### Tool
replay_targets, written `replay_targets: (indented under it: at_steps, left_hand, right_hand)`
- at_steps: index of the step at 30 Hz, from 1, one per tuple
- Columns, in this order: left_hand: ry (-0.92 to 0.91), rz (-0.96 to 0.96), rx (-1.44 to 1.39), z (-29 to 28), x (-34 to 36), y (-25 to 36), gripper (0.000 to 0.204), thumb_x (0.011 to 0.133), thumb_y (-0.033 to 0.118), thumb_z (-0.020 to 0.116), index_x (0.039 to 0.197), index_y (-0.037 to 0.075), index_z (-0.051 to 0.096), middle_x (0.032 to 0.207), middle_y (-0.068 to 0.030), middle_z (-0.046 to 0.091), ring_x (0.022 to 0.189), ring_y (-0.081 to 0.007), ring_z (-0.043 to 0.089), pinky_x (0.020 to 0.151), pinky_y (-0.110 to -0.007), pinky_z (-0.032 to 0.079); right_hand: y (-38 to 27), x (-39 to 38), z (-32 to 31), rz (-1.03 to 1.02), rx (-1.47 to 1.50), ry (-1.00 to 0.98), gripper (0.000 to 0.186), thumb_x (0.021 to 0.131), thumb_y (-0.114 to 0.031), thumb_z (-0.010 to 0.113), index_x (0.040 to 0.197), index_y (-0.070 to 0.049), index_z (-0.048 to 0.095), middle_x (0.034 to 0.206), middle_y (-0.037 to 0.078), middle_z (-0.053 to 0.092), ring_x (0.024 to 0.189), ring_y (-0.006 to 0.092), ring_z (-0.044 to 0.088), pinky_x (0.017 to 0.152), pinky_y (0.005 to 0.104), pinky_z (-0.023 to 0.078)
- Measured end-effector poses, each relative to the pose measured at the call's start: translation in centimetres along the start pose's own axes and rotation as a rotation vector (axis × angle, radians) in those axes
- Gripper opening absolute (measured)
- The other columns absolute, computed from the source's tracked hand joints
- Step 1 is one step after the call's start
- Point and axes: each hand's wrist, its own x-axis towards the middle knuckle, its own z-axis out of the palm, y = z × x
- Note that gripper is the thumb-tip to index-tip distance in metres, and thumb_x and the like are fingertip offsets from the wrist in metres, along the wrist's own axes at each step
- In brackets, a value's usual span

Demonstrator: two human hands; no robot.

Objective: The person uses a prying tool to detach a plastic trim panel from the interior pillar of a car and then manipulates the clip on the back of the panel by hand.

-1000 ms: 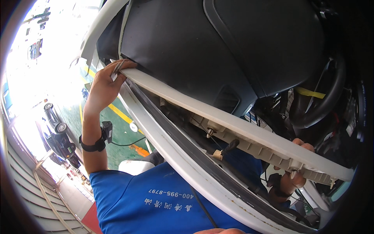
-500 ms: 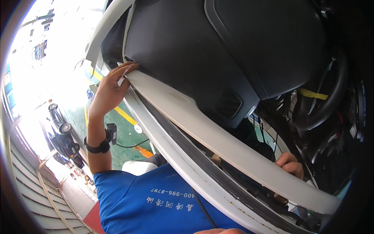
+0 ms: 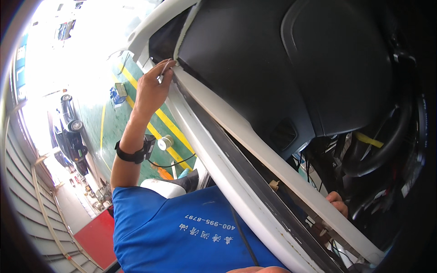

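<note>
A long pale-grey trim strip (image 3: 291, 182) runs slantwise along the car's white body frame (image 3: 218, 168), with a dark gap between them. At its narrow upper end my left hand (image 3: 154, 84) pinches the strip, and a small pale bit shows between finger and thumb. Farther down, my right hand (image 3: 336, 204) is closed round the strip's wider lower part. Its fingers curl over the far edge, while the rest is partly hidden by the strip. Inside the gap there are a tan clip (image 3: 274, 184) and some wires.
The black dashboard (image 3: 236, 54) lies beyond the strip, with a steering wheel (image 3: 403, 136) at the right. A black device (image 3: 144, 149) with a cable is strapped to my left forearm. A white can (image 3: 165, 142) and a blue box (image 3: 119, 92) stand on the green floor.
The view has shifted, showing more floor at left. My left fingers now pinch the strip's tip instead of lying across its upper end. The gap beside the lower strip looks wider.
</note>
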Motion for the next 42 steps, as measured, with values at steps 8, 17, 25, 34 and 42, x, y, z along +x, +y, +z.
replay_targets:
  at_steps: [8, 17, 25, 34, 42]
  left_hand:
    - [0.078, -0.147, -0.132, 0.7, 0.5, -2.5, 0.026, 0.095, 0.014, 0.059, 0.118, 0.005, 0.066, 0.094, -0.0094, 0.072, 0.084, -0.013, 0.065, 0.08, -0.027, 0.049]
    - [-0.011, -0.291, -0.378, 1.0, 0.8, -3.9, 0.025, 0.095, 0.02, 0.062, 0.113, 0.004, 0.07, 0.085, -0.0012, 0.069, 0.076, -0.0071, 0.059, 0.072, -0.023, 0.047]
    - [-0.015, -0.312, -0.665, 0.3, 1.7, -1.4, 0.025, 0.093, 0.021, 0.065, 0.109, 0.002, 0.071, 0.081, -0.0011, 0.067, 0.073, -0.0081, 0.058, 0.073, -0.024, 0.046]
    - [-0.063, -0.231, -0.51, 1.5, 2.3, -1.6, 0.025, 0.093, 0.021, 0.065, 0.106, 0.0, 0.07, 0.087, -0.0035, 0.07, 0.08, -0.0091, 0.062, 0.076, -0.024, 0.048]
    - [0.075, -0.084, -0.138, 2.2, 2.0, -1.8, 0.024, 0.09, 0.023, 0.067, 0.103, 0.004, 0.071, 0.088, -0.0118, 0.072, 0.077, -0.0211, 0.067, 0.076, -0.03, 0.051]
  right_hand:
    - [-2.2, -0.5, 0.4, 0.227, -0.139, 0.222, 0.044, 0.079, -0.016, 0.078, 0.11, 0.001, 0.052, 0.108, 0.018, 0.053, 0.096, 0.0234, 0.066, 0.085, 0.0323, 0.056]
    - [-2.7, -0.4, 0.0, 0.238, -0.116, 0.217, 0.04, 0.081, -0.018, 0.076, 0.111, -0.003, 0.053, 0.11, 0.014, 0.054, 0.1, 0.0233, 0.063, 0.086, 0.0342, 0.053]
    - [-3.4, -1.3, -0.8, 0.24, -0.1, 0.252, 0.037, 0.082, -0.02, 0.074, 0.111, -0.006, 0.054, 0.111, 0.011, 0.055, 0.103, 0.0233, 0.061, 0.087, 0.0358, 0.051]
    - [-3.9, -1.4, -1.0, 0.234, -0.083, 0.248, 0.033, 0.084, -0.022, 0.072, 0.111, -0.01, 0.056, 0.112, 0.007, 0.056, 0.106, 0.0233, 0.059, 0.088, 0.0377, 0.048]
    - [-3.6, -0.4, -1.4, 0.232, -0.089, 0.197, 0.03, 0.086, -0.024, 0.07, 0.111, -0.013, 0.057, 0.114, 0.004, 0.057, 0.109, 0.0232, 0.057, 0.089, 0.0394, 0.046]
